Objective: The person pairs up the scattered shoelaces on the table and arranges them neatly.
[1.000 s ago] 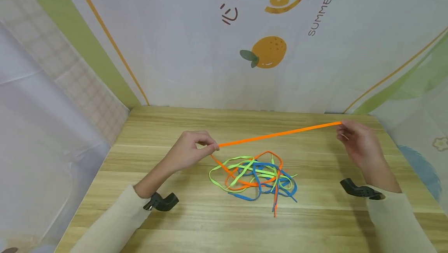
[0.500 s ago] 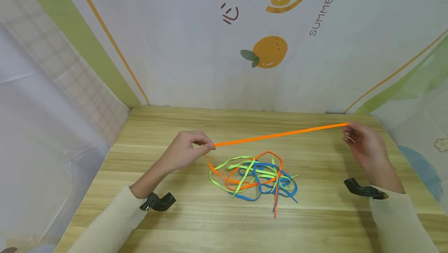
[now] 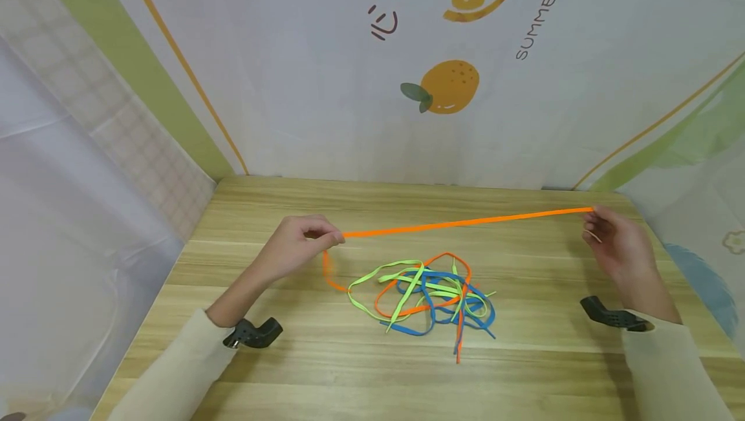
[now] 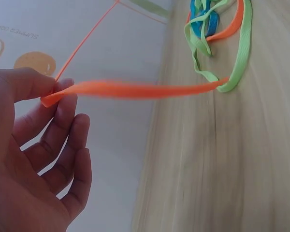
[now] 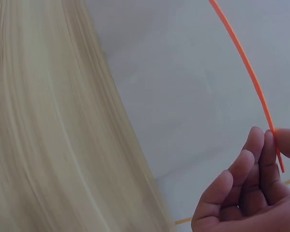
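An orange shoelace is stretched nearly straight between both hands above the table. My left hand pinches it between thumb and index finger, and its slack part hangs from there down to the table by the green lace's loop. Near one end, my right hand pinches the same lace, with a short tip sticking out past the thumb. Below the stretched lace lies a loose tangle of a yellow-green shoelace, a blue shoelace and another orange length.
The wooden table reaches back to a white printed cloth with fruit pictures. More cloth hangs at the left and right sides. A black wrist camera sits on the left wrist, another on the right.
Both hands have moved apart, the left to the left and the right slightly to the right. More of the orange shoelace has been drawn out of the tangle; the other laces stay put.
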`<state>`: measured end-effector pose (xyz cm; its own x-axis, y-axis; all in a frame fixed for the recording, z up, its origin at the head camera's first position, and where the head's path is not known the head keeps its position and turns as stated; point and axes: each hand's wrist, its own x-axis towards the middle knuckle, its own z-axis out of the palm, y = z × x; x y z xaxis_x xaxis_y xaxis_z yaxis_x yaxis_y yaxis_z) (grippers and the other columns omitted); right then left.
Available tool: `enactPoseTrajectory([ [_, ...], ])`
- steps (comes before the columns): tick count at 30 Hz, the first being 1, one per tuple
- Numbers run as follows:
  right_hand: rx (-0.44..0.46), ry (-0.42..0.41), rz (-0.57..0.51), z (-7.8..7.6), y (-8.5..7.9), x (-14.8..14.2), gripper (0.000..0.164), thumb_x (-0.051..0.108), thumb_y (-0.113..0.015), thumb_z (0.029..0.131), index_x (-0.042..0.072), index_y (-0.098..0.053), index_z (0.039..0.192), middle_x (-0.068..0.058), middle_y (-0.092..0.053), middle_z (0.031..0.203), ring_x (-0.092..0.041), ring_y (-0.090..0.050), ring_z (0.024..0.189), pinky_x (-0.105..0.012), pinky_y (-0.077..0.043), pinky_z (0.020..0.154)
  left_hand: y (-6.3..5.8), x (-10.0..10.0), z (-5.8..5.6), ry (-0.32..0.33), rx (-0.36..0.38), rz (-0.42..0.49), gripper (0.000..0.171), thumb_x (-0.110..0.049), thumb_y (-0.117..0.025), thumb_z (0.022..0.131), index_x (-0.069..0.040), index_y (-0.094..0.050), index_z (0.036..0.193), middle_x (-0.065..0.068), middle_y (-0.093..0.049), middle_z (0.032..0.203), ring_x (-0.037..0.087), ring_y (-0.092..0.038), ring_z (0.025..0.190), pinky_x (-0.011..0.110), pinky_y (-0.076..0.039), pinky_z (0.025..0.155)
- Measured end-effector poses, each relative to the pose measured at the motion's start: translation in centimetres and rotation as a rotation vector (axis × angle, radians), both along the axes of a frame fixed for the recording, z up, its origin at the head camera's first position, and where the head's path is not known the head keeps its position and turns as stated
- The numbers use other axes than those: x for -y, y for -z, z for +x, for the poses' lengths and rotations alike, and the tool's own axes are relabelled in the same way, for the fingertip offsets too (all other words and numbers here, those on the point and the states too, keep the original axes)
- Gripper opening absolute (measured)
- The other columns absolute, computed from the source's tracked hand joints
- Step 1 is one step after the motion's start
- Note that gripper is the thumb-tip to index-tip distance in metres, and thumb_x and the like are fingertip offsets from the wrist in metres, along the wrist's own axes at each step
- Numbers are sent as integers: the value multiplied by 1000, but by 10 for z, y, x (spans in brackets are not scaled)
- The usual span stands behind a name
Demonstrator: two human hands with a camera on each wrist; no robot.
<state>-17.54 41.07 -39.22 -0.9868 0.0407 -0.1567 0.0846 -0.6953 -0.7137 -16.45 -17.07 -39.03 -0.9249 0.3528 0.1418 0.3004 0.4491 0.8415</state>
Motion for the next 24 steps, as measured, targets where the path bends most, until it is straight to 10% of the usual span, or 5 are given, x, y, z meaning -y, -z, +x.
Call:
enactPoseTrajectory([
  [13,38,41,43,3,14,-19,31,4,-52,115,0,-75,94,-13,-78,87,-22,-73,78,-31,-60,71,9,27,-4,-60,53,6,16,-21,-77,105,-8,-86,107,10,-81,107,35,-72,101,34,-55,84],
  [24,64,63,53,3,21,-28,32,5,-52,115,0,-76,95,-12,-78,86,-21,-72,76,-31,-60,69,21,47,-14,-146,102,-85,27,-29,-75,106,-4,-84,113,11,-81,113,21,-68,98,37,-53,85],
])
